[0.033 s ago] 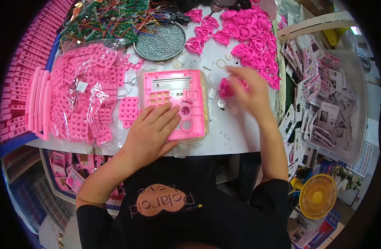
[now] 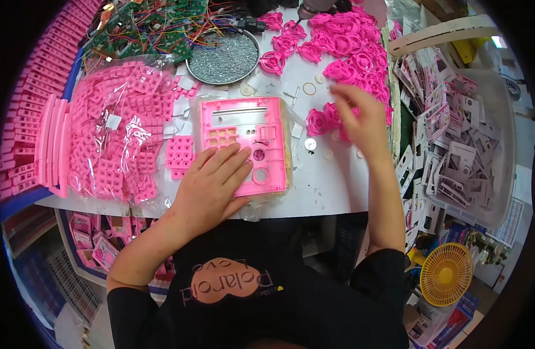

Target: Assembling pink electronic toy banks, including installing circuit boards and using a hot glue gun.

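My left hand (image 2: 212, 181) lies flat, fingers stretched, across the lower left of a pink plastic housing (image 2: 270, 180). Its thumb rests along the near edge. The housing has a keypad grid of square holes, a long slot and two round openings, and sits on a plastic-wrapped pad (image 2: 289, 139). My right hand (image 2: 363, 119) hovers to the right with thumb and forefinger apart, and I see nothing between them. Just left of it lies a small group of pink ring-shaped parts (image 2: 317, 121), partly covered by the hand. White discs (image 2: 310, 144) lie nearby.
A heap of pink ring parts (image 2: 355, 43) fills the far right. Left are a clear bag of pink button pads (image 2: 113, 139) and loose button pads (image 2: 179, 154). Behind stand a round tray of small metal pieces (image 2: 224, 61) and wired green circuit boards (image 2: 145, 29). A bin (image 2: 497, 186) holds printed panels.
My right hand has shifted slightly right and up, uncovering more of the small group of pink ring parts. My left hand stays on the housing.
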Tool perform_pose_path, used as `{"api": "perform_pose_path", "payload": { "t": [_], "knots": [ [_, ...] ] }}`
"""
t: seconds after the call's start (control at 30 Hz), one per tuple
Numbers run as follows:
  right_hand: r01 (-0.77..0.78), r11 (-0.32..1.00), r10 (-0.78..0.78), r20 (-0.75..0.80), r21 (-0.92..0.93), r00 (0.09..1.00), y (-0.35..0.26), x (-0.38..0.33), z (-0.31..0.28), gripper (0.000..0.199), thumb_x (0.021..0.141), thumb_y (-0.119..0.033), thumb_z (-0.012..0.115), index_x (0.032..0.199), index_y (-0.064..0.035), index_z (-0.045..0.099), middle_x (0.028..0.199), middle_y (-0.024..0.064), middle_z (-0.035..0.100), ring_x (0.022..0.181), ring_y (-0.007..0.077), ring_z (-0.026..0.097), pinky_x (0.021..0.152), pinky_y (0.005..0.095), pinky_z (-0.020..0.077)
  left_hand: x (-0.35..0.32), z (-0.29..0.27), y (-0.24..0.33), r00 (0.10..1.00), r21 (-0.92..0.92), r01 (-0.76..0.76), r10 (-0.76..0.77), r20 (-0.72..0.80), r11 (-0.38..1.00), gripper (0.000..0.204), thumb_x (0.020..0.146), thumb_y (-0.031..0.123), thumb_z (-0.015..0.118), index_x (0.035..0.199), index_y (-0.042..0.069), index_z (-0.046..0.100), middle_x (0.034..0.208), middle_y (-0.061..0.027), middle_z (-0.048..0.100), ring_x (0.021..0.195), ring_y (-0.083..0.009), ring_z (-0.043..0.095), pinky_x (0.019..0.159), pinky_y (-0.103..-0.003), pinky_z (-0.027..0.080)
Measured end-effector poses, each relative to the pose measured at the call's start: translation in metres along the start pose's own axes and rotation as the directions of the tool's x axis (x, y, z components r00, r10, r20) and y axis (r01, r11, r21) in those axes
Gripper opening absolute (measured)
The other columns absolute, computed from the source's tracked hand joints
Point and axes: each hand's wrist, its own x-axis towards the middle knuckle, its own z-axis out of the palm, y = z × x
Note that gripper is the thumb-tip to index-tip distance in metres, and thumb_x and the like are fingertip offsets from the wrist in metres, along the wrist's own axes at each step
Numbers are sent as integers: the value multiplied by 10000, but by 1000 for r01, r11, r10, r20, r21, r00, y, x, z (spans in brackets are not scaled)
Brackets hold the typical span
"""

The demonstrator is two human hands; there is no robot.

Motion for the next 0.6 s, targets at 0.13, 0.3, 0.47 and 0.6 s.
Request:
{"api": "perform_pose_path", "payload": {
  "t": [0.13,0.3,0.47,0.6],
  "knots": [
    [-21,959,47,88,-282,995,35,36,2,220,887,-116,681,1091,-50,728,953,148,736,770,285,715,716,339,555,1,-1,2,1000,23,9,-9,-5,1000,628,768,325,770,1302,44,595,1443,-98,525,1366,-283,447,1128,-453,338],
    [94,855,-9,167,-511,986,38,52,35,209,864,-168,645,1034,-77,727,879,165,711,777,377,689,714,447,551,0,0,1,1000,3,20,-20,-11,1000,629,767,320,769,1302,39,594,1441,-100,526,1366,-284,447,1125,-456,337],
    [87,749,62,200,-657,978,46,60,48,239,831,-218,651,997,-53,701,802,167,691,756,403,672,697,503,535,-1,2,-2,999,-41,20,-21,-30,999,653,752,295,777,1324,53,574,1453,-110,523,1356,-320,466,1108,-484,354],
    [-13,870,58,76,-493,995,33,43,30,265,820,-198,651,1010,-18,693,802,180,693,725,370,684,680,463,544,-1,3,-2,997,-94,19,-25,-66,995,611,755,272,782,1294,58,589,1423,-127,532,1343,-312,470,1097,-476,357]
  ]
}}
